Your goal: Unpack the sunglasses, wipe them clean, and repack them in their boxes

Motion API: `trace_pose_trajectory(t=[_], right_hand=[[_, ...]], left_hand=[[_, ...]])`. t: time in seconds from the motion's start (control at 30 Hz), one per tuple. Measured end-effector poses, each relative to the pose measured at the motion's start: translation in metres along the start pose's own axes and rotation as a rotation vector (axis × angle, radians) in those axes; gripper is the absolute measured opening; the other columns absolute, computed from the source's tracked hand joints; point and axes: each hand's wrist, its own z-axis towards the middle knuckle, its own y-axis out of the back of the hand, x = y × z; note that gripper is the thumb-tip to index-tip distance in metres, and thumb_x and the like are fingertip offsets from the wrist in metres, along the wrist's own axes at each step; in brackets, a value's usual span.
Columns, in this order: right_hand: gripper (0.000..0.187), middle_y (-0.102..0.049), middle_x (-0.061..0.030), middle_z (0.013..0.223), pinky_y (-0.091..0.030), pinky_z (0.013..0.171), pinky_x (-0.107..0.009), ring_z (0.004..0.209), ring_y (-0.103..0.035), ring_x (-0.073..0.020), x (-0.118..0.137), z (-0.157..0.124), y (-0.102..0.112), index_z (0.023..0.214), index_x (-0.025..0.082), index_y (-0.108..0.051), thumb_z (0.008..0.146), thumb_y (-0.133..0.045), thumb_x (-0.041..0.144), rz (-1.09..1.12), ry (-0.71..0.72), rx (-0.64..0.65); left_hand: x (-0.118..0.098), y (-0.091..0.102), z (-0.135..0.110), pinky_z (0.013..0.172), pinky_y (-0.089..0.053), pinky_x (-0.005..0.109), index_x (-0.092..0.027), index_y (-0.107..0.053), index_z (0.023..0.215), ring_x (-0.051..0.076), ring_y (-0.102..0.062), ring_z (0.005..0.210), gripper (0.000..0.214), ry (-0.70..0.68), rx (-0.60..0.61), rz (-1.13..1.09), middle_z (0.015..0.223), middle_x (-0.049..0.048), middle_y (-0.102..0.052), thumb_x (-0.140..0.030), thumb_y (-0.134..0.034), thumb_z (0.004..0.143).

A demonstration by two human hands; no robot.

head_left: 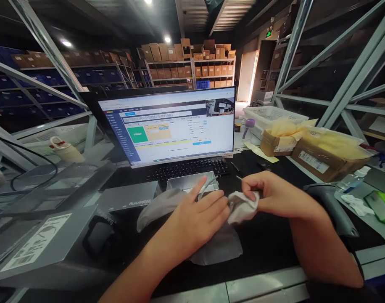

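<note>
My left hand (pixel 199 216) is over a soft, smooth grey piece (pixel 217 248), its fingers pressed together toward the right and one digit pointing up. Another grey flap (pixel 161 206) shows at the hand's upper left; whether it is the same piece I cannot tell. A thin grey strip (pixel 208 184) rises behind that hand. My right hand (pixel 268 191) pinches a crumpled whitish cloth (pixel 243 206), close to the left fingertips. Just behind lies an open, shallow grey box (pixel 192 181).
A monitor (pixel 167 130) and keyboard (pixel 180 168) stand ahead. Grey printed boxes (pixel 54 244) are at left. On the right are a barcode scanner (pixel 333 210), a clear bottle (pixel 353 179), cartons (pixel 328 158) with yellow bags and a white basket (pixel 271 115). Metal posts flank the bench.
</note>
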Motion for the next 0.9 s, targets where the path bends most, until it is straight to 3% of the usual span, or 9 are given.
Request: trace_pose_trajectory(t=[0.13, 0.27, 0.37, 0.43, 0.57, 0.63, 0.8, 0.9], right_hand=[[0.021, -0.044, 0.0082, 0.058, -0.024, 0.052, -0.021, 0.056, -0.035, -0.0086, 0.007, 0.006, -0.019, 0.065, 0.020, -0.044, 0.068, -0.057, 0.005, -0.239, 0.019, -0.142], [0.024, -0.045, 0.0070, 0.061, -0.030, 0.055, -0.020, 0.057, -0.040, -0.0082, -0.006, 0.005, 0.013, 0.063, 0.020, -0.041, 0.077, -0.058, 0.010, -0.046, 0.163, 0.141], [0.036, -0.051, 0.0045, 0.063, -0.033, 0.055, -0.021, 0.057, -0.047, -0.0095, -0.012, 0.001, 0.031, 0.062, 0.021, -0.037, 0.082, -0.066, 0.026, 0.113, 0.106, 0.258], [0.037, -0.049, 0.0054, 0.061, -0.032, 0.054, -0.021, 0.056, -0.047, -0.0096, -0.008, -0.001, 0.024, 0.062, 0.022, -0.036, 0.079, -0.069, 0.025, 0.112, 0.092, 0.194], [0.026, -0.044, 0.0087, 0.058, -0.025, 0.051, -0.020, 0.055, -0.036, -0.0077, 0.009, 0.000, -0.011, 0.064, 0.020, -0.043, 0.070, -0.065, 0.008, -0.188, 0.142, -0.048], [0.025, -0.046, 0.0088, 0.059, -0.025, 0.051, -0.019, 0.056, -0.037, -0.0075, 0.012, 0.002, -0.018, 0.066, 0.020, -0.043, 0.071, -0.064, 0.005, -0.222, 0.124, -0.079], [0.031, -0.043, 0.0081, 0.059, -0.030, 0.049, -0.017, 0.053, -0.040, -0.0067, -0.008, 0.003, 0.016, 0.063, 0.020, -0.040, 0.079, -0.066, 0.014, 0.171, 0.136, 0.205], [0.040, -0.041, 0.0083, 0.055, -0.029, 0.047, -0.018, 0.050, -0.036, -0.0059, -0.021, 0.005, 0.031, 0.058, 0.020, -0.039, 0.074, -0.076, 0.022, 0.310, 0.117, 0.201]], left_hand=[[0.003, -0.006, 0.002, 0.128, -0.016, 0.056, -0.014, -0.069, 0.100, 0.018, -0.063, 0.115, 0.016, -0.034, -0.002, 0.053, 0.105, 0.0046, -0.074, -0.010, -0.053, 0.097], [0.009, 0.003, 0.000, 0.128, -0.008, 0.059, -0.016, -0.067, 0.113, 0.017, -0.061, 0.117, 0.021, 0.021, -0.053, -0.007, 0.112, 0.0011, -0.074, -0.011, -0.053, 0.098], [0.009, 0.009, -0.001, 0.127, -0.011, 0.061, -0.017, -0.069, 0.111, 0.018, -0.061, 0.117, 0.017, 0.034, -0.099, -0.058, 0.113, 0.0001, -0.075, -0.013, -0.059, 0.097], [0.007, 0.008, -0.001, 0.127, -0.012, 0.061, -0.016, -0.069, 0.111, 0.019, -0.061, 0.117, 0.017, 0.035, -0.093, -0.077, 0.113, 0.0006, -0.075, -0.013, -0.060, 0.096], [0.005, 0.001, -0.001, 0.128, -0.010, 0.059, -0.013, -0.069, 0.109, 0.021, -0.059, 0.120, 0.020, -0.006, -0.037, -0.051, 0.114, 0.0035, -0.074, -0.011, -0.052, 0.099], [0.006, 0.000, -0.001, 0.127, -0.008, 0.059, -0.013, -0.070, 0.109, 0.021, -0.060, 0.119, 0.022, -0.005, -0.038, -0.030, 0.115, 0.0037, -0.074, -0.010, -0.050, 0.099], [0.009, 0.009, -0.001, 0.126, -0.010, 0.063, -0.016, -0.069, 0.111, 0.020, -0.061, 0.116, 0.019, 0.055, -0.089, -0.068, 0.113, -0.0004, -0.075, -0.012, -0.061, 0.095], [0.009, 0.012, -0.001, 0.126, -0.012, 0.063, -0.016, -0.068, 0.112, 0.020, -0.061, 0.115, 0.020, 0.068, -0.123, -0.095, 0.112, 0.0003, -0.075, -0.012, -0.065, 0.092]])
